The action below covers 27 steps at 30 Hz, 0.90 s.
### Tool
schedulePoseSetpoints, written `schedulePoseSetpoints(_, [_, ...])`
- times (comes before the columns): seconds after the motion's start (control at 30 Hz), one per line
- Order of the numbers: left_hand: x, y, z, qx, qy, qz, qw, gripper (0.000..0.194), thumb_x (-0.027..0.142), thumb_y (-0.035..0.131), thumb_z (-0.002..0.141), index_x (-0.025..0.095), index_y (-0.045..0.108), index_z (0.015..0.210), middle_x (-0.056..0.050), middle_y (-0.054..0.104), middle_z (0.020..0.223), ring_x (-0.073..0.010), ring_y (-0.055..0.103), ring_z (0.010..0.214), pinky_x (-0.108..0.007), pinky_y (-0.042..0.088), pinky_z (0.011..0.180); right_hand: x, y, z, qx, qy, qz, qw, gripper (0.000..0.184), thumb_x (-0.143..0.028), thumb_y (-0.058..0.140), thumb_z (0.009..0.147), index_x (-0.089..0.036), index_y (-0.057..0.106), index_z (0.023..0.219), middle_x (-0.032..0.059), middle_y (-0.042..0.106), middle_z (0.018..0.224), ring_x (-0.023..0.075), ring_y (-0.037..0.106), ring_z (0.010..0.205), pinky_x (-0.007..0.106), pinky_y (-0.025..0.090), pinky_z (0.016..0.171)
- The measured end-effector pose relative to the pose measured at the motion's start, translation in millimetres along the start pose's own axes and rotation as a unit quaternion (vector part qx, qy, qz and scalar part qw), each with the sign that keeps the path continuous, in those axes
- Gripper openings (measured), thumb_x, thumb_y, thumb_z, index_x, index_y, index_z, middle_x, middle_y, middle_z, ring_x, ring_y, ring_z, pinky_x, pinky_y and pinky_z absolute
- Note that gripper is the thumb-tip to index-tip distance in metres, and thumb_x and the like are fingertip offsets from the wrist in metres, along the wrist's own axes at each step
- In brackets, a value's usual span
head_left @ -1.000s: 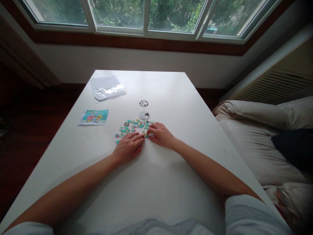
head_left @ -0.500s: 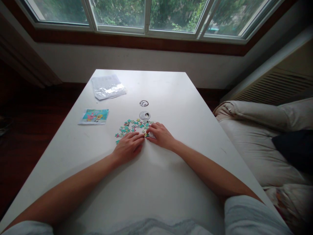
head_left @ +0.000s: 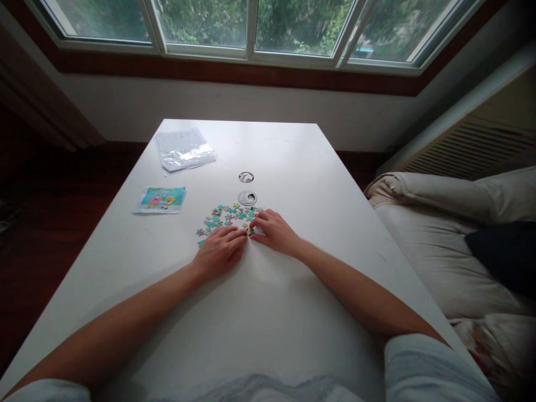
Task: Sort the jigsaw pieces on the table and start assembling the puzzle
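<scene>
Small jigsaw puzzle pieces (head_left: 224, 215) in green, pink and yellow lie in a loose ring on the white table (head_left: 268, 312). My left hand (head_left: 220, 249) rests palm down at the near edge of the ring, fingers stretched out, covering some pieces. Its fingertips touch a small colourful cluster. Close by on the right, my right hand (head_left: 273, 231) is curled, thumb and fingers pinching a puzzle piece (head_left: 250, 231) at that cluster. The fingers partly hide this piece, and its outline cannot be made out.
Beyond the pieces lie two small round metallic discs (head_left: 247, 197). A picture packet (head_left: 162, 200) with cartoon figures is on the left, and a clear plastic bag with paper (head_left: 186, 149) lies farther back. A cream sofa (head_left: 422, 251) stands right of the table.
</scene>
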<state>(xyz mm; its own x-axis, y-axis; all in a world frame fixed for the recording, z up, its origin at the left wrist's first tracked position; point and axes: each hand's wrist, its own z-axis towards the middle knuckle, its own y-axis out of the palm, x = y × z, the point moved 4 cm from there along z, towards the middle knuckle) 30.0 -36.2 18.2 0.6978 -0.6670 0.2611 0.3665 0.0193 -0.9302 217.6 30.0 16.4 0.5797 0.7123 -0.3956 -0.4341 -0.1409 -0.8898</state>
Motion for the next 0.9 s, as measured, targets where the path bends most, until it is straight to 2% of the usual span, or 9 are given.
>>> schedulePoseSetpoints(0.1, [0.3,-0.6,0.1,0.001,0.001,-0.002,1.000,0.034,0.024,0.053,0.097,0.025,0.064,0.129,-0.006,0.064,0.138,-0.0275,0.055,0.129,-0.050,0.044,0.111,1.6,-3.8,0.1,0.001,-0.015,0.002,1.000,0.012,-0.032,0.063,0.095,-0.024,0.069,0.101,0.0070,0.066,0.101,0.0227,0.055,0.097,0.036,0.038,0.088])
schedulePoseSetpoints(0.2, [0.6,-0.6,0.2,-0.001,0.002,0.000,1.000,0.033,0.025,0.053,0.097,0.025,0.064,0.128,-0.005,0.064,0.138,-0.0274,0.055,0.129,-0.050,0.044,0.111,1.3,-7.8,0.4,0.008,-0.033,0.002,0.999,0.013,-0.028,0.059,0.097,-0.023,0.070,0.094,0.0063,0.067,0.095,0.0218,0.055,0.093,0.036,0.039,0.086])
schedulePoseSetpoints(0.43, [-0.8,1.3,-0.6,-0.002,0.001,-0.002,1.000,0.035,0.025,0.053,0.096,0.024,0.064,0.129,-0.006,0.063,0.139,-0.0273,0.055,0.129,-0.050,0.044,0.111,-5.2,-7.1,-0.2,-0.019,-0.120,0.012,0.992,0.017,-0.026,0.056,0.097,-0.025,0.073,0.099,0.0064,0.072,0.103,0.0220,0.059,0.103,0.037,0.042,0.092])
schedulePoseSetpoints(0.7, [0.4,0.1,0.3,-0.003,-0.004,-0.001,1.000,0.033,0.026,0.052,0.097,0.024,0.064,0.129,-0.006,0.063,0.139,-0.0273,0.055,0.129,-0.050,0.043,0.112,-15.1,-11.8,-0.4,-0.050,-0.138,-0.040,0.988,0.021,-0.021,0.053,0.096,-0.024,0.072,0.103,0.0070,0.074,0.108,0.0235,0.058,0.114,0.039,0.040,0.096])
schedulePoseSetpoints(0.8, [2.3,-0.2,1.0,-0.003,-0.001,0.000,1.000,0.034,0.025,0.052,0.097,0.023,0.063,0.129,-0.006,0.063,0.139,-0.0275,0.054,0.129,-0.049,0.043,0.112,-16.0,-10.8,-1.1,-0.042,-0.134,-0.039,0.989,0.020,-0.019,0.054,0.095,-0.023,0.073,0.102,0.0075,0.074,0.106,0.0230,0.059,0.113,0.039,0.040,0.096])
schedulePoseSetpoints(0.9, [2.1,0.1,0.6,0.004,-0.001,0.000,1.000,0.035,0.024,0.054,0.096,0.022,0.062,0.130,-0.007,0.064,0.138,-0.0271,0.055,0.127,-0.049,0.044,0.111,-4.0,-13.8,-1.5,-0.006,-0.130,0.001,0.991,0.018,-0.023,0.056,0.097,-0.024,0.073,0.100,0.0059,0.074,0.104,0.0208,0.063,0.104,0.037,0.042,0.093])
